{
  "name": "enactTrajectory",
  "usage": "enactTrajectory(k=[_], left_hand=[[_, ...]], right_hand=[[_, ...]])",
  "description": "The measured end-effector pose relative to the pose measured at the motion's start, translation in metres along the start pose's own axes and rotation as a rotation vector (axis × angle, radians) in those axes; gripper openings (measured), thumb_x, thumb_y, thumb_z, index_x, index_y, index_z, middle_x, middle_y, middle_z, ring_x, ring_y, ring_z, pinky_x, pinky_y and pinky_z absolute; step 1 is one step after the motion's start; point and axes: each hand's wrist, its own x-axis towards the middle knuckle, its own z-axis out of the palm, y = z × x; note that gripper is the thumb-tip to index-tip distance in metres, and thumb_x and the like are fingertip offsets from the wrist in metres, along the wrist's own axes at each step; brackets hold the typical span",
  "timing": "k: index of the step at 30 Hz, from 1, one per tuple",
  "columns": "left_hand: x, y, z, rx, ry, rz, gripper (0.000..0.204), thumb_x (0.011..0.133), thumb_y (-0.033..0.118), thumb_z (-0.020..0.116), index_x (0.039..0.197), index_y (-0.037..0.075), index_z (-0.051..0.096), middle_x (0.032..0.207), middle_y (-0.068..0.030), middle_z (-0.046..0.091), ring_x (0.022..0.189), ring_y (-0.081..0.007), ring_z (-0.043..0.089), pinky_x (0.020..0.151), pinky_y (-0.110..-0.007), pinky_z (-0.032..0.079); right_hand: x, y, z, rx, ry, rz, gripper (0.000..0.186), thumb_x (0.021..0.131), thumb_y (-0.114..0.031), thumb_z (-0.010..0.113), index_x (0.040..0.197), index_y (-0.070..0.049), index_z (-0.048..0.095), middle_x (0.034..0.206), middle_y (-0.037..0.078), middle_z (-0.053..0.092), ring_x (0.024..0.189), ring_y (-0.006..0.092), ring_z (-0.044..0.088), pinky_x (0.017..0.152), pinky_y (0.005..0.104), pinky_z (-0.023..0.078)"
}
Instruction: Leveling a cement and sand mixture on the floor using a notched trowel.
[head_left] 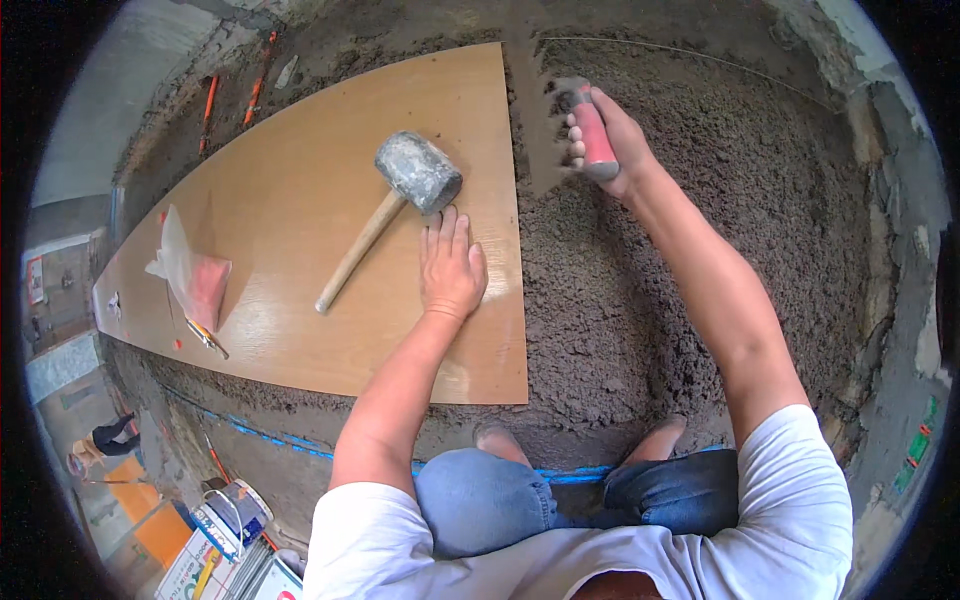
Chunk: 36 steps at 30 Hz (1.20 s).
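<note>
My left hand [453, 272] lies flat on a wide tan board [280, 210], its fingers stretched out. Just beyond the fingertips rests a rubber mallet [418, 172], with a worn grey head and a wooden handle slanting toward me. Over the rough grey-brown mortar bed [610, 290], my right hand [622, 140] is wrapped round the red grip of a trowel [596, 140] with a grey butt end. Motion smears its far end, and I cannot make out the blade clearly. Beside the board's right edge runs a smoother strip of mortar [545, 150].
On the board's left lie a clear plastic bag with red pieces [205, 285] and a small pen-like tool [207, 338]. Orange strips [258, 80] stand beyond the board. Blue line [290, 441] runs before my knees. A white bucket [235, 515] and another person [100, 440] are lower left.
</note>
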Motion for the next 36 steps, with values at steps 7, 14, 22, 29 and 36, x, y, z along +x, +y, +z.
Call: enactTrajectory(k=[7, 14, 22, 29, 36], left_hand=[[0.001, 0.001, -0.001, 0.008, -0.016, 0.004, 0.046, 0.084, 0.019, 0.049, 0.126, 0.0, 0.044, 0.138, -0.017, 0.036, 0.128, -0.0345, 0.032, 0.108, -0.048, 0.023], [0.001, 0.004, 0.001, 0.003, -0.015, 0.008, 0.047, 0.084, 0.019, 0.049, 0.126, 0.0, 0.044, 0.138, -0.017, 0.037, 0.129, -0.0346, 0.031, 0.108, -0.047, 0.023], [-0.004, -0.004, 0.001, 0.0, -0.01, -0.007, 0.046, 0.084, 0.019, 0.048, 0.126, 0.0, 0.045, 0.137, -0.0171, 0.037, 0.129, -0.0347, 0.031, 0.108, -0.047, 0.023], [-0.001, -0.002, 0.0, 0.015, 0.021, 0.011, 0.046, 0.084, 0.019, 0.048, 0.125, 0.0, 0.044, 0.136, -0.017, 0.039, 0.128, -0.0351, 0.032, 0.107, -0.048, 0.023], [-0.001, 0.002, 0.005, -0.013, 0.012, 0.027, 0.046, 0.083, 0.019, 0.049, 0.126, 0.001, 0.044, 0.137, -0.0168, 0.038, 0.127, -0.0364, 0.032, 0.107, -0.048, 0.023]], right_hand=[[0.021, 0.005, -0.009, 0.181, -0.079, 0.047, 0.033, 0.092, -0.042, 0.049, 0.08, -0.012, 0.053, 0.061, -0.001, 0.055, 0.047, 0.011, 0.052, 0.042, 0.0248, 0.045], [0.047, 0.007, -0.021, 0.523, -0.161, 0.13, 0.025, 0.091, -0.035, 0.051, 0.078, -0.013, 0.05, 0.062, 0.0, 0.052, 0.052, 0.0128, 0.053, 0.048, 0.026, 0.048], [-0.054, 0.08, -0.022, 0.25, 0.195, 0.274, 0.027, 0.092, -0.048, 0.042, 0.091, -0.023, 0.051, 0.075, -0.005, 0.049, 0.061, 0.01, 0.049, 0.046, 0.0249, 0.041], [-0.118, 0.063, -0.02, -0.227, 0.182, 0.277, 0.046, 0.09, -0.053, 0.045, 0.07, -0.012, 0.046, 0.05, 0.001, 0.044, 0.037, 0.0161, 0.044, 0.036, 0.0316, 0.042], [0.009, 0.007, -0.01, 0.061, 0.077, 0.097, 0.028, 0.089, -0.044, 0.054, 0.074, -0.021, 0.049, 0.055, -0.007, 0.047, 0.041, 0.008, 0.046, 0.039, 0.0251, 0.04]])
